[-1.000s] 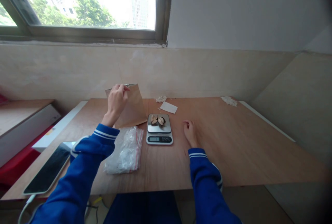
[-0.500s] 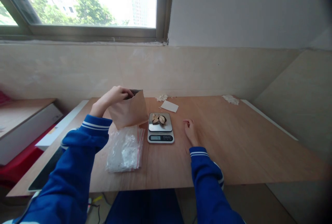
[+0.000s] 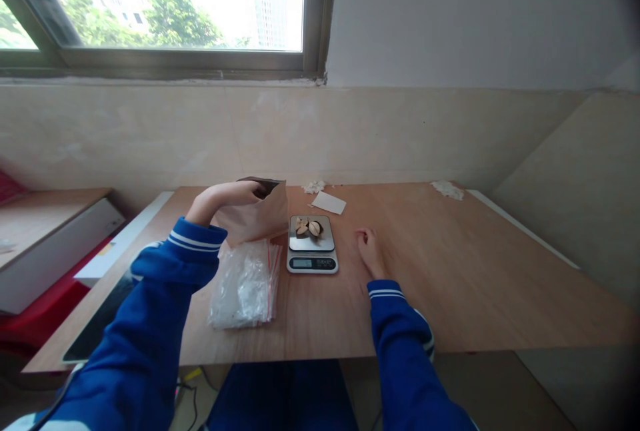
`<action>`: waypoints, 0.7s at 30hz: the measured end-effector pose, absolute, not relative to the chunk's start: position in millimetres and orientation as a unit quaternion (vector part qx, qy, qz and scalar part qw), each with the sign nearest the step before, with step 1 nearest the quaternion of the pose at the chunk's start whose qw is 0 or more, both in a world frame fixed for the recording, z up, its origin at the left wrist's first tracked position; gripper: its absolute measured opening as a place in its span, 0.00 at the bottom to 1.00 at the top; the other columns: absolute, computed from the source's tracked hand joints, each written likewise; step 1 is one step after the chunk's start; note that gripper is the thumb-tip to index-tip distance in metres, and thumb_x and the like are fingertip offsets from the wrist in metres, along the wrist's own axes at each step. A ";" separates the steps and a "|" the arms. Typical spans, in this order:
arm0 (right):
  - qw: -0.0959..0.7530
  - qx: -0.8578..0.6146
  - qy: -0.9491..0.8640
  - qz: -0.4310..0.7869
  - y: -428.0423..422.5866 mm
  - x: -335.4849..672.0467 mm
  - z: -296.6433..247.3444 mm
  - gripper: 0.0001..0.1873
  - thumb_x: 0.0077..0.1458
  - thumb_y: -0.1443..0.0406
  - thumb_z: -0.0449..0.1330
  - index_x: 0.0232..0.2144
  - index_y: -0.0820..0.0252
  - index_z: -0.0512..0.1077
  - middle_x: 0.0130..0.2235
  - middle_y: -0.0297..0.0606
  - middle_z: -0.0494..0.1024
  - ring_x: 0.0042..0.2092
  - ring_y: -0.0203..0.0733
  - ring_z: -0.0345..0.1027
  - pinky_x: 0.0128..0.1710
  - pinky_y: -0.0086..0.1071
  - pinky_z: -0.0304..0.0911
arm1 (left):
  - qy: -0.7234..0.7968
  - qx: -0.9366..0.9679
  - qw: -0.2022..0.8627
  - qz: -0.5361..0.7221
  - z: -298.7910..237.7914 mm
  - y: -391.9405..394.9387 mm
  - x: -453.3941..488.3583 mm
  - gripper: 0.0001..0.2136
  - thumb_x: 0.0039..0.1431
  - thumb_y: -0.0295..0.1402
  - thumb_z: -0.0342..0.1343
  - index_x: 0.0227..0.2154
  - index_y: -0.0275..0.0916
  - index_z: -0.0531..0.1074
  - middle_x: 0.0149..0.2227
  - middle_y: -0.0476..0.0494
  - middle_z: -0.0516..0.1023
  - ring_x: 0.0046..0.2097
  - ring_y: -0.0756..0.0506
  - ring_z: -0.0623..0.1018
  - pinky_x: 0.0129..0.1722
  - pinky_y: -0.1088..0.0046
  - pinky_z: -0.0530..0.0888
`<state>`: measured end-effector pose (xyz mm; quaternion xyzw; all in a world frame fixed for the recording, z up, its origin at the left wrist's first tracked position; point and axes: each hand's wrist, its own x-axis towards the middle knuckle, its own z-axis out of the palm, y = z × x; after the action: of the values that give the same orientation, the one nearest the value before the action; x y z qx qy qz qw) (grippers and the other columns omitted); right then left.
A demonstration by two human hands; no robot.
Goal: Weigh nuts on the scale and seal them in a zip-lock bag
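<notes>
My left hand [image 3: 237, 194] reaches into the mouth of a brown paper bag [image 3: 255, 219], so its fingers are hidden inside. Right of the bag, a small digital kitchen scale [image 3: 313, 263] holds several tan, dried pieces [image 3: 309, 227] on its steel plate; their exact kind is hard to make out. Resting on the table to the right of the scale is my right hand [image 3: 369, 246], its fingers curled in, with no object visible in it. In front of the paper bag lies a stack of clear zip bags [image 3: 245, 288] with red seal strips.
A white card [image 3: 329, 202] lies behind the scale, near pale crumbled bits [image 3: 314, 187] by the wall. More pale flakes [image 3: 447, 190] are at the table's back right. A dark flat tablet-like object [image 3: 97, 324] lies partly under my left sleeve.
My left hand has gone deeper into the paper bag and moved right; the bag's mouth has opened wider and tilted. My right hand stays on the table. The view has shifted slightly.
</notes>
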<state>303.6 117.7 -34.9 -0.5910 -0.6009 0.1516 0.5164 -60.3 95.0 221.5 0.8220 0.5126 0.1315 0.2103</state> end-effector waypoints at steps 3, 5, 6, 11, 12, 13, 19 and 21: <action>0.506 -0.594 -0.606 0.152 118.2 304.7 -35.8 0.11 0.50 0.64 0.49 0.30 0.57 0.70 0.36 0.43 0.75 0.41 0.48 0.67 0.44 0.41 0.62 | 0.503 0.825 0.210 0.147 220.3 97.1 -63.6 0.19 0.45 0.35 0.57 0.44 0.46 0.78 0.51 0.48 0.78 0.52 0.39 0.75 0.50 0.70 0.71; 0.505 -0.593 -0.609 0.150 118.5 305.2 -36.0 0.11 0.50 0.64 0.49 0.30 0.58 0.70 0.36 0.43 0.74 0.41 0.47 0.67 0.44 0.41 0.62 | 0.516 0.815 0.228 0.130 218.6 98.7 -66.4 0.20 0.46 0.36 0.57 0.44 0.47 0.78 0.50 0.48 0.78 0.51 0.39 0.76 0.48 0.70 0.72; 0.506 -0.592 -0.609 0.149 118.5 305.2 -36.1 0.11 0.50 0.64 0.49 0.29 0.58 0.70 0.36 0.43 0.74 0.40 0.47 0.67 0.44 0.41 0.62 | 0.519 0.812 0.237 0.124 217.8 99.6 -67.3 0.19 0.46 0.36 0.57 0.44 0.47 0.78 0.49 0.48 0.79 0.49 0.39 0.77 0.46 0.71 0.73; 0.508 -0.589 -0.611 0.148 118.2 304.5 -35.5 0.10 0.50 0.65 0.49 0.28 0.58 0.71 0.35 0.43 0.73 0.40 0.46 0.66 0.44 0.40 0.62 | 0.503 0.820 0.243 0.127 218.9 102.1 -64.0 0.16 0.43 0.33 0.53 0.36 0.42 0.80 0.44 0.46 0.81 0.46 0.39 0.78 0.44 0.70 0.74; 0.508 -0.589 -0.610 0.147 118.1 304.3 -35.2 0.11 0.50 0.65 0.49 0.28 0.58 0.71 0.35 0.43 0.73 0.39 0.46 0.66 0.44 0.40 0.62 | 0.510 0.817 0.241 0.118 220.3 101.7 -62.5 0.17 0.42 0.32 0.52 0.36 0.41 0.80 0.44 0.46 0.81 0.46 0.39 0.78 0.44 0.70 0.73; 0.509 -0.590 -0.609 0.146 118.0 304.2 -34.8 0.11 0.50 0.65 0.49 0.28 0.58 0.71 0.35 0.42 0.73 0.39 0.46 0.66 0.44 0.40 0.62 | 0.518 0.814 0.240 0.105 221.8 100.7 -61.1 0.18 0.42 0.32 0.51 0.36 0.40 0.79 0.44 0.46 0.81 0.46 0.39 0.78 0.45 0.70 0.73; 0.511 -0.592 -0.607 0.141 117.5 303.9 -32.1 0.10 0.49 0.68 0.50 0.26 0.58 0.71 0.33 0.42 0.71 0.38 0.45 0.65 0.44 0.40 0.63 | 0.528 0.808 0.258 0.044 230.6 88.6 -54.8 0.22 0.43 0.31 0.51 0.44 0.37 0.77 0.48 0.44 0.80 0.47 0.39 0.77 0.42 0.71 0.73; 0.509 -0.590 -0.610 0.142 116.8 303.7 -31.3 0.09 0.50 0.68 0.50 0.26 0.59 0.71 0.33 0.42 0.71 0.38 0.46 0.66 0.44 0.40 0.63 | 0.545 0.797 0.257 0.035 233.4 83.5 -52.6 0.21 0.44 0.31 0.50 0.42 0.37 0.78 0.44 0.44 0.81 0.44 0.39 0.78 0.38 0.72 0.72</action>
<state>303.7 116.8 -31.3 -0.5903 -0.6101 0.1418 0.5092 -52.6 83.5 233.4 0.7971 0.5454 0.0353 0.2568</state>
